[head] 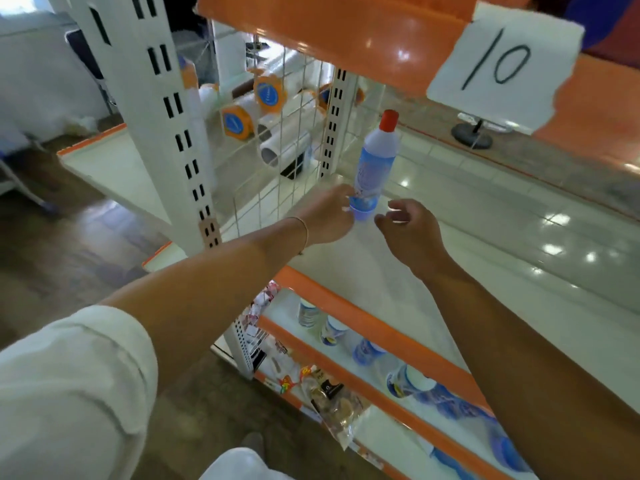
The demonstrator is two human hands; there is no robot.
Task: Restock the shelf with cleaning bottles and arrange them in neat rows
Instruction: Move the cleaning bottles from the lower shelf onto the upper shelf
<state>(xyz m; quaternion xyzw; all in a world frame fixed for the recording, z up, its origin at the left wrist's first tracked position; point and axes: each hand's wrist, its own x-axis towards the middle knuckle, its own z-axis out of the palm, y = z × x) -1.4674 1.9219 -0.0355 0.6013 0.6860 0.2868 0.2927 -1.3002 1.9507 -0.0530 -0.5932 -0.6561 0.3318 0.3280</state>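
Now holding the bottle (372,168) upright on the white shelf (433,271) near the wire mesh, left hand (329,216) wrapped round its base; right hand (412,230) open at three o'clock, touching nothing.

I am looking into a small shop. White retail shelving (398,271) with orange edge strips stands in tiers on slotted white uprights (162,109), backed by a wire grid panel (277,188). A handwritten paper sign reading "10" (502,64) hangs from the shelf above. Packaged goods fill the place: blue-and-white bottles (367,351) lined up on a lower tier, snack packets (332,407) hanging at the end, and rolls of plastic wrap (277,147) behind the grid.
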